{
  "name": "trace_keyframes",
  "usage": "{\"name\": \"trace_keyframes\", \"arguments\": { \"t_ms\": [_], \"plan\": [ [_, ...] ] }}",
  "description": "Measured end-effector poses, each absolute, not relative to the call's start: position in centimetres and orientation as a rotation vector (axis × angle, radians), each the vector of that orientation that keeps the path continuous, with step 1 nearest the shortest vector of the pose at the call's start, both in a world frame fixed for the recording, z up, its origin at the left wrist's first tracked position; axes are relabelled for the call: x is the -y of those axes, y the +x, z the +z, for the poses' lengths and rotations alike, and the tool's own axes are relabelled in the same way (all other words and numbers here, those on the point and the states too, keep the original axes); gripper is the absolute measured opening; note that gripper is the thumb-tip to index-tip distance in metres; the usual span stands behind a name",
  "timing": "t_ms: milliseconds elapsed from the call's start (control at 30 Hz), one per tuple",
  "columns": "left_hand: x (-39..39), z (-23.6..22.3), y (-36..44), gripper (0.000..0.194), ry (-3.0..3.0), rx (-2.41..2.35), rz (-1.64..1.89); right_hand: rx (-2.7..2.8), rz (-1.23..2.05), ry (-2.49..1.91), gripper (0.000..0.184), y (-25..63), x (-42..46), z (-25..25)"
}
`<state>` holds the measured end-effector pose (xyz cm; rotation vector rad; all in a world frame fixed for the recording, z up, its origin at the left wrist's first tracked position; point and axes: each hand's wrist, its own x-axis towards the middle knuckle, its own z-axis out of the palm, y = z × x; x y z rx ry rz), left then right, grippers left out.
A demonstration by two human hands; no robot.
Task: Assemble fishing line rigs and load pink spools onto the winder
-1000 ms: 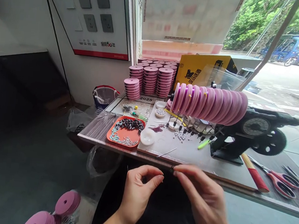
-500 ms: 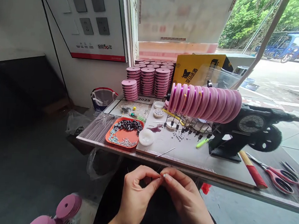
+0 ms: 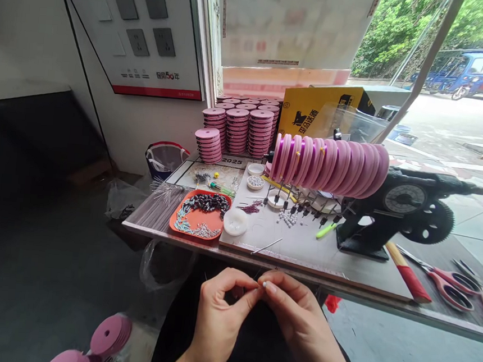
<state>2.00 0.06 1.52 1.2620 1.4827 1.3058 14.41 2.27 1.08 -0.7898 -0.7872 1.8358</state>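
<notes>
My left hand (image 3: 222,309) is closed in a pinch below the table's front edge; what lies between its fingertips is hidden. A thin dark strand shows beside its knuckles. Against it, fingertips meeting, my right hand (image 3: 293,315) pinches a small white bead (image 3: 264,284). Ahead of the hands, a thin metal rod (image 3: 267,246) lies on the pale board (image 3: 314,260). To the left are a round white dish (image 3: 235,221) and an orange tray (image 3: 198,215) with black beads, pale blue-green pieces and small silvery bits.
A black stand (image 3: 384,216) carries a row of pink spools (image 3: 331,166) on the right. More pink spools (image 3: 238,127) are stacked at the back. White beads (image 3: 289,219) lie loose mid-board. Scissors (image 3: 447,286) and a red-ended wooden handle (image 3: 414,283) lie at right.
My right hand has moved left, and its fingertips now meet those of my left hand. A white bead has come into sight there. During the last half second the hands barely move.
</notes>
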Motion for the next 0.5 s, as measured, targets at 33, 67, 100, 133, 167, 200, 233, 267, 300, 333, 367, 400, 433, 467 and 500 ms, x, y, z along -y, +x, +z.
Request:
{"name": "trace_keyframes", "arguments": {
  "t_ms": [33, 67, 100, 133, 167, 200, 233, 267, 300, 333, 367, 400, 433, 467, 500],
  "plan": [
    [-0.09, 1.55, 2.01, 0.013, 1.262, -1.481, 1.305, 0.784, 1.836, -0.792, 0.016, 14.42, -2.25, 1.1],
    [-0.14, 1.58, 2.02, 0.013, 1.265, -1.481, 1.304, 0.783, 1.835, -0.793, 0.016, 14.42, -2.24, 1.1],
    [-0.18, 1.61, 2.04, 0.013, 1.268, -1.482, 1.303, 0.785, 1.831, -0.795, 0.016, 14.44, -2.22, 1.1],
    [-0.22, 1.65, 2.06, 0.014, 1.272, -1.482, 1.305, 0.79, 1.827, -0.799, 0.017, 14.45, -2.21, 1.09],
    [-0.26, 1.68, 2.08, 0.014, 1.275, -1.481, 1.305, 0.797, 1.823, -0.803, 0.017, 14.47, -2.2, 1.07],
    [-0.28, 1.7, 2.1, 0.014, 1.273, -1.481, 1.307, 0.808, 1.818, -0.806, 0.016, 14.48, -2.2, 1.04],
    [-0.28, 1.71, 2.1, 0.015, 1.27, -1.481, 1.307, 0.821, 1.809, -0.808, 0.016, 14.5, -2.2, 1.0],
    [-0.27, 1.7, 2.09, 0.015, 1.27, -1.481, 1.305, 0.835, 1.8, -0.81, 0.016, 14.51, -2.2, 0.96],
    [-0.25, 1.68, 2.07, 0.015, 1.274, -1.483, 1.304, 0.85, 1.79, -0.812, 0.015, 14.53, -2.22, 0.92],
    [-0.23, 1.64, 2.04, 0.015, 1.283, -1.485, 1.302, 0.866, 1.779, -0.812, 0.015, 14.54, -2.24, 0.88],
    [-0.2, 1.61, 2.01, 0.014, 1.297, -1.489, 1.304, 0.881, 1.768, -0.813, 0.015, 14.55, -2.26, 0.84],
    [-0.18, 1.57, 1.98, 0.014, 1.314, -1.491, 1.307, 0.898, 1.759, -0.813, 0.015, 14.54, -2.29, 0.8],
    [-0.16, 1.56, 1.95, 0.014, 1.332, -1.493, 1.31, 0.919, 1.75, -0.813, 0.015, 14.52, -2.3, 0.76],
    [-0.15, 1.56, 1.94, 0.014, 1.346, -1.495, 1.313, 0.943, 1.739, -0.812, 0.015, 14.47, -2.3, 0.7],
    [-0.14, 1.59, 1.95, 0.014, 1.358, -1.498, 1.314, 0.964, 1.727, -0.812, 0.015, 14.41, -2.27, 0.64]
  ]
}}
